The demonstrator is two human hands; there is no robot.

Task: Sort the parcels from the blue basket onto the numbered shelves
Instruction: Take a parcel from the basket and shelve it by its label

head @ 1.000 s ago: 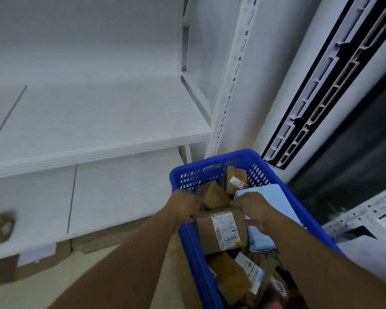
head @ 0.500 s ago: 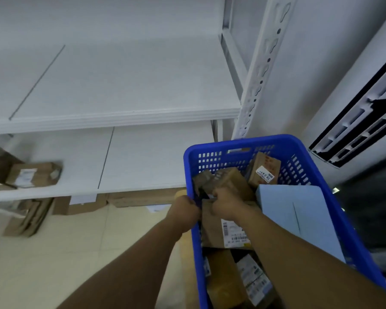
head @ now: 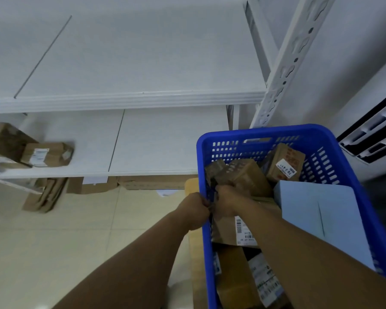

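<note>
A blue basket (head: pixel 348 157) at the lower right holds several brown cardboard parcels and a pale blue flat parcel (head: pixel 316 210). My left hand (head: pixel 194 210) grips the basket's left rim from outside. My right hand (head: pixel 228 200) is inside the basket, fingers closed on the top edge of a brown parcel with a barcode label (head: pixel 226 230). A small box marked 7B 3 4 (head: pixel 285 162) leans in the far corner. White shelves (head: pixel 143 99) stand ahead of me; the upper board is bare.
On the lower shelf (head: pixel 161 148), at the far left, lie brown parcels (head: pixel 46 153). Flattened cardboard (head: pixel 45 195) rests on the tiled floor under the shelf. A white perforated upright (head: pixel 285 68) rises right of the shelves. A louvred unit (head: pixel 374 139) is at the right.
The view swung left and down, so the basket looks nearer and the lower shelf's parcels came into sight. My right hand shifted left onto the labelled parcel's top edge, next to my left hand.
</note>
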